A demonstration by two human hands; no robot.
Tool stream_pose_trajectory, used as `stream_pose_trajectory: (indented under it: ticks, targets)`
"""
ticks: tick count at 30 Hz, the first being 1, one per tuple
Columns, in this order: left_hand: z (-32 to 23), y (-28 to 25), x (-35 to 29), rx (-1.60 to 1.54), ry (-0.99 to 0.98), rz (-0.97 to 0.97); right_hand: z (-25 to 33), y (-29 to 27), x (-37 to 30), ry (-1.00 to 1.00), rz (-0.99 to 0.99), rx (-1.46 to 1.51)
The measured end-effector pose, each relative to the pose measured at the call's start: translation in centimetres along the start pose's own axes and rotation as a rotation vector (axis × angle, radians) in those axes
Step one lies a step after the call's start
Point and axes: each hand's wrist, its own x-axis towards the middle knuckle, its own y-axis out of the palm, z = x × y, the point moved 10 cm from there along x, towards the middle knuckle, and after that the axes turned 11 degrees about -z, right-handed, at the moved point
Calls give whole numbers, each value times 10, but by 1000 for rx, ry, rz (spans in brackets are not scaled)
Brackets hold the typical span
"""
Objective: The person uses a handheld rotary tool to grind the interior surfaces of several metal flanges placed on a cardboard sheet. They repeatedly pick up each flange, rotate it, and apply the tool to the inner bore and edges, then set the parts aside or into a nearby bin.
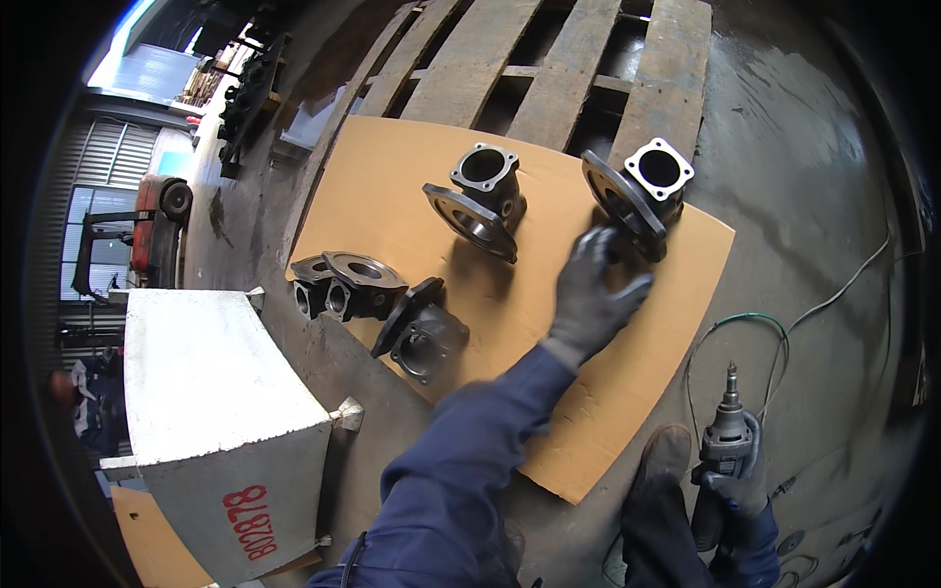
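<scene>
Five dark metal flanged castings sit on the cardboard: one (642, 196) at two o'clock, one (480, 201) at twelve, and three at nine, namely two (312, 284) (361, 284) side by side and one (421, 333) just right of them. One cardboard sheet (392, 186). One wooden pallet (549, 59) at twelve. One grey block (216, 412) at eight. One power grinder (727, 446) at five. Two gloved hands: left (593, 294), right (730, 505).
</scene>
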Motion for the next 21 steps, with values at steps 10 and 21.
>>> stream_pose_trajectory:
  ticks: [10,21]
  targets:
    - [87,-151,-21,-659,-580,-625,-3,5,2,-15,20,-23]
    - [162,-86,67,-796,-959,-470,0,14,-3,16,41,-40]
